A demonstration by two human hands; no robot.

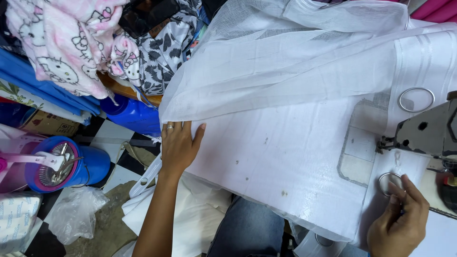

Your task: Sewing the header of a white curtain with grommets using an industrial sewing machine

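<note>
Sheer white curtain fabric [295, 81] is spread over a sewing table covered in white woven sheet [271, 162]. My left hand [178, 145] lies flat, fingers apart, on the fabric's left edge, a ring on one finger. My right hand [397, 221] at the lower right pinches the white curtain header band at a metal eyelet ring [388, 183], just in front of the sewing machine head [426, 131]. A second metal eyelet ring [416, 99] sits in the band farther back.
To the left are a pink cartoon-print cloth [62, 43], grey leaf-print cloth [164, 52], blue folded fabric [33, 78], a blue container [131, 114], a blue tub holding metal parts [62, 166] and a clear plastic bag [76, 214] on the checkered floor.
</note>
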